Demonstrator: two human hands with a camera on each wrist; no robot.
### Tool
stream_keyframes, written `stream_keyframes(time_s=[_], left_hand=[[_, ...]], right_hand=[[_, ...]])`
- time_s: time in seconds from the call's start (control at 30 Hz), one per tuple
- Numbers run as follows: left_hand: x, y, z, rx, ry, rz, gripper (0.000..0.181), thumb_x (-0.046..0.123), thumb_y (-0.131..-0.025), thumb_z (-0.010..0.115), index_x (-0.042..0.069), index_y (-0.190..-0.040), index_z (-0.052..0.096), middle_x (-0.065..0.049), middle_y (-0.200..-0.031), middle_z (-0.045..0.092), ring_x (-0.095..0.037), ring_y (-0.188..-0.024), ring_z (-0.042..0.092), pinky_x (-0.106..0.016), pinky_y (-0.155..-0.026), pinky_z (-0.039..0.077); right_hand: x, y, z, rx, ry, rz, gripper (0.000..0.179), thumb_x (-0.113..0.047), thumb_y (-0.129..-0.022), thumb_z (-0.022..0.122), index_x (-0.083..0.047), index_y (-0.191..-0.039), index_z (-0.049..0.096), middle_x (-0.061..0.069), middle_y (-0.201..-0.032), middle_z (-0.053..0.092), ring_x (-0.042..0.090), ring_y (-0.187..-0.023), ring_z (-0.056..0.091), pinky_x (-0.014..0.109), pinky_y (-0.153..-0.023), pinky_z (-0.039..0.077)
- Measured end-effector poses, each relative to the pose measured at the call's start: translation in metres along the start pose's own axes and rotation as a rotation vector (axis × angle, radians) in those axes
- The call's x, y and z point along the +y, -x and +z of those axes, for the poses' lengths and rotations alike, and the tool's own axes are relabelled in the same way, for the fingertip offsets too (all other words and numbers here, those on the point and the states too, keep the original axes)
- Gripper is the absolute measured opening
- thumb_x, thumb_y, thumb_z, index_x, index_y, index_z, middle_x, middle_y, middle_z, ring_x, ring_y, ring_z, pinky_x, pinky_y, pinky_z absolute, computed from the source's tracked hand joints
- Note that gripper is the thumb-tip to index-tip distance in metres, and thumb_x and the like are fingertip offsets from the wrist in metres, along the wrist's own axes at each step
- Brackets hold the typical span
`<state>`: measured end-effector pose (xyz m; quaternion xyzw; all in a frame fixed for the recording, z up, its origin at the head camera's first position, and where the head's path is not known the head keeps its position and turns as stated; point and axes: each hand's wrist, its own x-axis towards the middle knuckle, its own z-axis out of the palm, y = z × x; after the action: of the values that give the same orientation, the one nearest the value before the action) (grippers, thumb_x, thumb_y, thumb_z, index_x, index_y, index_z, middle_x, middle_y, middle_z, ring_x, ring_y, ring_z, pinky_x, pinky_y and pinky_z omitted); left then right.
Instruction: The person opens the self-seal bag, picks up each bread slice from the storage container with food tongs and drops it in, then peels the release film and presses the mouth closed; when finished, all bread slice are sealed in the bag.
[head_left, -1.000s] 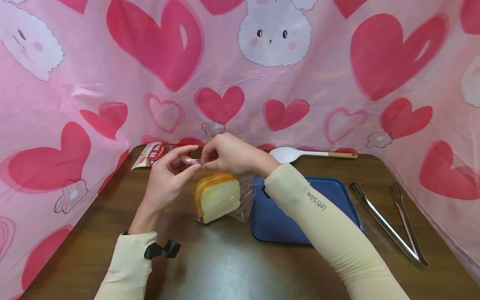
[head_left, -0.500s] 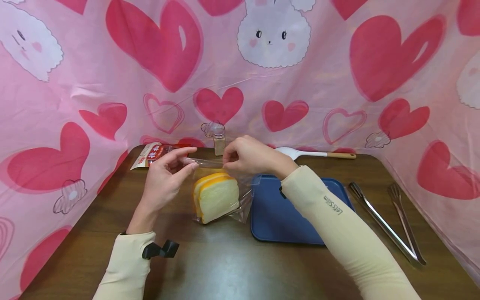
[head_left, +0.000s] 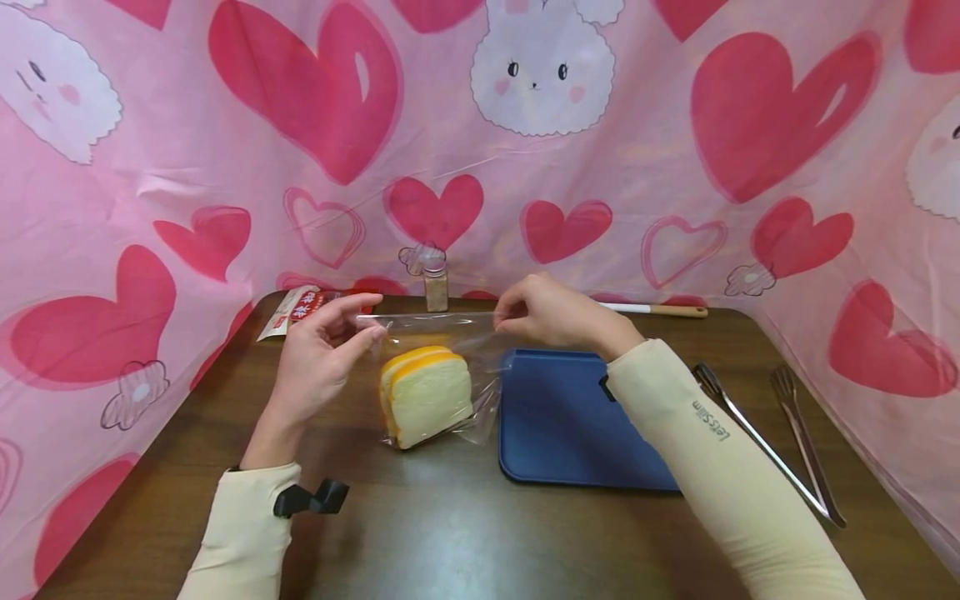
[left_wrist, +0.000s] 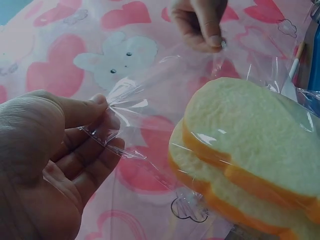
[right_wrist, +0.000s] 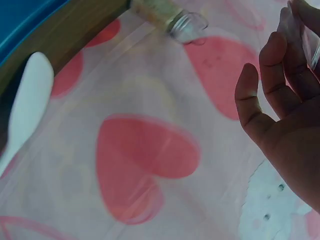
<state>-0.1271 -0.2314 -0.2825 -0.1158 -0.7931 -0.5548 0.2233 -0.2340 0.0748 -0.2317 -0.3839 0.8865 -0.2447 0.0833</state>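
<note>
A clear plastic bag (head_left: pixel 442 327) holds two thick slices of bread (head_left: pixel 429 400) with orange crusts, standing on the table. My left hand (head_left: pixel 318 354) pinches the bag's upper left edge between thumb and fingers. At the upper right edge, my right hand (head_left: pixel 551 312) pinches the film, so the bag's top is stretched between both hands. The left wrist view shows the film gathered at the left thumb tip and the bread slices (left_wrist: pixel 250 145) inside the bag. In the right wrist view, the right hand (right_wrist: pixel 287 95) has film between its thumb and fingers.
A blue tray (head_left: pixel 577 442) lies right of the bag, partly under the right forearm. Metal tongs (head_left: pixel 802 450) lie farther right. At the back are a glass spice jar (head_left: pixel 436 287), a red-and-white packet (head_left: pixel 292 312) and a white spoon with a wooden handle (head_left: pixel 675 311).
My right hand has moved right, away from the left hand, drawing the bag's top edge out wide. The spice jar has come into sight. The left hand and the bread hardly moved.
</note>
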Motion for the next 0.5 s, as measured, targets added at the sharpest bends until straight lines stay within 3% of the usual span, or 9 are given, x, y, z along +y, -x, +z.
stream_keyframes(time_s=[0.17, 0.3, 0.5], left_hand=[[0.000, 0.001, -0.003, -0.004, -0.014, -0.012, 0.041, -0.004, -0.091, 0.078, 0.003, -0.131, 0.071, 0.019, -0.089, 0.073, -0.005, -0.076, 0.069, -0.014, -0.068, 0.057], [-0.001, 0.001, -0.003, -0.007, -0.004, -0.007, 0.042, -0.005, -0.091, 0.078, 0.000, -0.132, 0.070, 0.020, -0.089, 0.073, -0.003, -0.076, 0.070, -0.014, -0.067, 0.055], [-0.004, 0.001, -0.006, -0.037, 0.037, -0.016, 0.041, -0.003, -0.093, 0.077, 0.000, -0.133, 0.069, 0.017, -0.092, 0.075, -0.006, -0.080, 0.071, -0.015, -0.070, 0.056]], right_hand=[[0.013, 0.011, -0.001, 0.034, -0.007, 0.047, 0.010, -0.020, -0.095, 0.079, -0.016, -0.104, 0.083, -0.003, -0.090, 0.076, 0.018, -0.082, 0.067, 0.036, -0.081, 0.060], [0.018, 0.016, -0.002, 0.047, -0.049, 0.059, 0.012, -0.019, -0.096, 0.078, -0.017, -0.107, 0.083, -0.001, -0.094, 0.077, 0.021, -0.082, 0.066, 0.035, -0.076, 0.059], [0.024, 0.019, 0.000, 0.120, -0.095, -0.018, 0.011, -0.016, -0.094, 0.080, -0.013, -0.105, 0.083, 0.001, -0.090, 0.076, 0.020, -0.075, 0.063, 0.033, -0.068, 0.056]])
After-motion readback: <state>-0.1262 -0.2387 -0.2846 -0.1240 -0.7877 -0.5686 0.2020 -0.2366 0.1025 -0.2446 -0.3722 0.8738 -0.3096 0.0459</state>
